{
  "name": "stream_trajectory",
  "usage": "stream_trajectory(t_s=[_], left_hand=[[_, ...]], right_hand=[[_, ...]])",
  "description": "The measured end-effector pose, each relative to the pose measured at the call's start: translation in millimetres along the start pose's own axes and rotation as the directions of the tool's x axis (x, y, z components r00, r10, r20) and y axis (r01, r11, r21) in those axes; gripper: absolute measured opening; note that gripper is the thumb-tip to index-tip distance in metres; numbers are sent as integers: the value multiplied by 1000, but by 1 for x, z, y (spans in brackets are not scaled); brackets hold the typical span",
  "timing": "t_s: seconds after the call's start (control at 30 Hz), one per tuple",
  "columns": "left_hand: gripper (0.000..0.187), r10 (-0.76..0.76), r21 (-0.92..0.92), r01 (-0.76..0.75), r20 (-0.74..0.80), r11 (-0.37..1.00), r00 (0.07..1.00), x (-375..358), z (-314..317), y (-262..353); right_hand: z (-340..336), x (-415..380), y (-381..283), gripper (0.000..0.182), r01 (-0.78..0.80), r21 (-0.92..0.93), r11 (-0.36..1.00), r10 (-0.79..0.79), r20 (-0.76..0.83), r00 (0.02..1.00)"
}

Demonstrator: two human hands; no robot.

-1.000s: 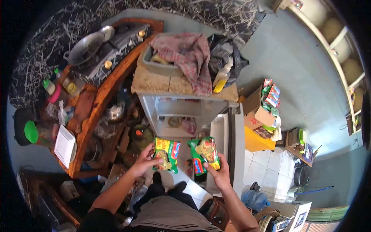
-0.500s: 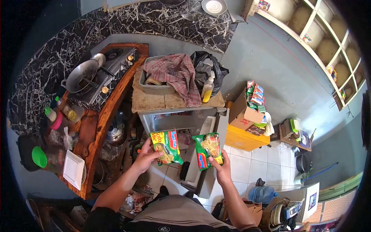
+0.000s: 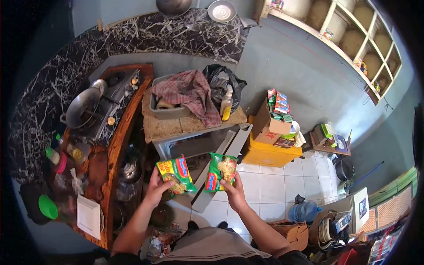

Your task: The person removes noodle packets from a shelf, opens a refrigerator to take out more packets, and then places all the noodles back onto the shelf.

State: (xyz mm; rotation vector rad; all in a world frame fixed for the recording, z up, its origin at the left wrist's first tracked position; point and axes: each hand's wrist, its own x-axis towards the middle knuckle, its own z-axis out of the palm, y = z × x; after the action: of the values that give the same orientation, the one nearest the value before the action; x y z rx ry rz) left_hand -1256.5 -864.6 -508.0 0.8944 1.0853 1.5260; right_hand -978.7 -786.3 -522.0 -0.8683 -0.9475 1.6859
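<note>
My left hand (image 3: 157, 190) is closed on the edge of a green and yellow instant noodle packet (image 3: 177, 173), its thumb across the front. A second noodle packet (image 3: 226, 165), mostly green with a picture of noodles, is gripped in my right hand (image 3: 235, 193). Both packets are held up side by side in front of my body, a small gap between them. Behind them stands a small fridge (image 3: 164, 150), its door (image 3: 239, 140) partly open. The packets cover part of that door.
On the fridge top are a grey basin (image 3: 174, 113) with a checked cloth (image 3: 190, 92), a black plastic bag (image 3: 223, 81) and a yellow bottle (image 3: 226, 106). To the left, a wooden counter (image 3: 126, 132) carries a stove and wok (image 3: 84, 108). A yellow box (image 3: 267, 152) stands right.
The fridge door has swung towards the fridge, narrowing its opening. Both hands still hold their packets. The camera view has shifted, so most things sit farther left in it.
</note>
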Motion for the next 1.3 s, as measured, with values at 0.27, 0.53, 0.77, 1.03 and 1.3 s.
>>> stream_trajectory(t_s=[0.27, 0.53, 0.77, 1.03, 1.3], left_hand=[[67, 11, 11, -13, 103, 1000, 995, 6, 36, 7], [69, -87, -144, 119, 211, 982, 974, 29, 111, -25], [59, -203, -322, 309, 323, 895, 924, 50, 198, -56], [67, -243, -275, 334, 316, 901, 917, 77, 318, -88], [71, -208, -232, 288, 317, 929, 925, 100, 379, -117]], right_hand=[[-12, -7, -37, 66, 9, 110, 994, -9, -6, 1000], [-80, -20, -80, 70, 112, 174, 978, -81, -176, 981], [-172, -33, -114, 62, 175, 394, 902, -79, -248, 966], [-270, -39, -179, 50, 223, 190, 956, -133, -396, 909], [-314, -26, -209, 49, 217, 237, 947, -103, -416, 903]])
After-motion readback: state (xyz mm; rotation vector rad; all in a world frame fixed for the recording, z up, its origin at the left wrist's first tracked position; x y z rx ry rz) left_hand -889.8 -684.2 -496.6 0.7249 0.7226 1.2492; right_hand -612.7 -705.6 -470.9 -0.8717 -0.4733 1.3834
